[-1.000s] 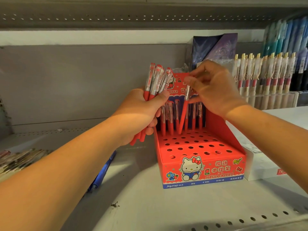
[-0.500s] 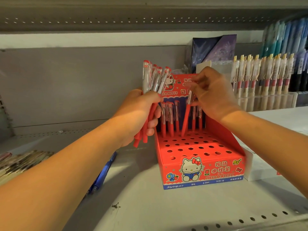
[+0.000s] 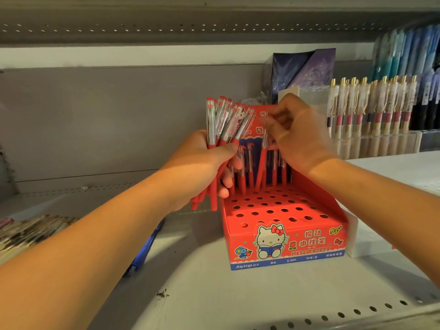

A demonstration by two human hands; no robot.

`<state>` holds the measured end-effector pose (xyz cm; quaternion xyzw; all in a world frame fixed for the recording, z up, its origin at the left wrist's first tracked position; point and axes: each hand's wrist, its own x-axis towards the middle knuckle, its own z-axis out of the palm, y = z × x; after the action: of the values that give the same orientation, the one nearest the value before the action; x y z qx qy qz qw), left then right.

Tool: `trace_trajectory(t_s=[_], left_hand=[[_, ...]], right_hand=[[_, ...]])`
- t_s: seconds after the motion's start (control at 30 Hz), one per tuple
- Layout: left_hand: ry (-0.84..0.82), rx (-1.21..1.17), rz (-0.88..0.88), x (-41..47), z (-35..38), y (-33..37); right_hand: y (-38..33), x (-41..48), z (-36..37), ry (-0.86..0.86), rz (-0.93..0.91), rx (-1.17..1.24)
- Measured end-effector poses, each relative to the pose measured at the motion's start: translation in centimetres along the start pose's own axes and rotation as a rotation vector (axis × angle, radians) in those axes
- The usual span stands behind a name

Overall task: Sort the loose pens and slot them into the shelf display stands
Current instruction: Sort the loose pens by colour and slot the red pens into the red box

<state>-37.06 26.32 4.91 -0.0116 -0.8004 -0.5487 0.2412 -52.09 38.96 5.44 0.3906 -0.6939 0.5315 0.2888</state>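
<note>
- Red-barrelled pens with clear plastic upper halves [image 3: 223, 125] are bunched in my left hand [image 3: 202, 163], which is clenched round their middles; they fan out upward, and their red lower ends stick out below my fist.
- One more red and clear pen [image 3: 262, 165] is pinched near its top by the fingers of my right hand [image 3: 297, 136]; the fingertips are blurred.
- That single pen leans slightly, its red lower end down at the back rows of holes; I cannot tell whether the tip sits in a hole.
- Both hands are over the back of a red cardboard display stand with a cartoon cat on its front [image 3: 309, 248], which sits on the pale grey metal shelf [image 3: 214, 294].
- A row of matching pens [image 3: 242, 179] stands upright in the stand's rearmost holes; the front rows of holes are open.
- A blue pen [image 3: 145, 253] lies on the shelf, partly under my left forearm.
- A heap of mixed loose pens [image 3: 31, 232] lies at the far left.
- A white box [image 3: 371, 244] sits just beside the stand's right side.
- Cream pens with gold clips [image 3: 371, 108] stand in a clear holder behind it.
</note>
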Motion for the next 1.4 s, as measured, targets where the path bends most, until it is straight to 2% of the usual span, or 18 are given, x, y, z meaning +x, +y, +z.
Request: trace_trajectory(t_s=[0.3, 0.47, 0.53, 0.6, 0.63, 0.77, 0.87, 1.0, 1.07, 1.2, 1.3, 1.4], left_hand=[[-0.002, 0.025, -0.018, 0.1, -0.1, 0.0], [0.008, 0.021, -0.034, 0.2, -0.2, -0.2], [0.007, 0.01, -0.03, 0.3, -0.2, -0.3], [0.008, 0.004, -0.028, 0.3, -0.2, -0.3], [0.007, 0.005, -0.03, 0.3, -0.3, -0.4], [0.006, -0.016, -0.017, 0.4, -0.3, -0.5], [0.006, -0.037, -0.007, 0.6, -0.3, -0.7], [0.003, -0.026, -0.026, 0.8, -0.5, -0.9], [0.022, 0.007, -0.037, 1.0, -0.6, -1.1], [0.113, 0.105, -0.026, 1.4, -0.9, -1.2], [0.175, 0.168, -0.037, 1.5, -1.1, -1.3], [0.169, 0.089, -0.078, 1.5, -1.1, -1.2]], right_hand=[[-0.8, -0.2, 0.3, -0.089, -0.048, 0.012], [0.3, -0.6, 0.4, -0.398, 0.131, -0.107], [0.3, -0.3, 0.0, -0.387, 0.062, -0.26], [-0.4, 0.0, -0.4, -0.29, -0.02, -0.311], [-0.7, 0.2, -0.5, -0.253, -0.024, -0.241], [-2.5, -0.2, -0.7, -0.297, 0.158, 0.44], [-3.0, -0.5, -0.7, -0.295, 0.214, 0.571], [-3.0, -0.2, -1.0, -0.205, 0.315, 0.803], [-3.0, 0.3, -1.4, -0.145, 0.331, 0.843], [-2.7, 0.8, -1.5, -0.039, 0.333, 0.75], [-2.2, 0.7, -1.6, -0.005, 0.222, 0.431], [-1.6, 0.7, -1.3, -0.053, 0.12, 0.165]])
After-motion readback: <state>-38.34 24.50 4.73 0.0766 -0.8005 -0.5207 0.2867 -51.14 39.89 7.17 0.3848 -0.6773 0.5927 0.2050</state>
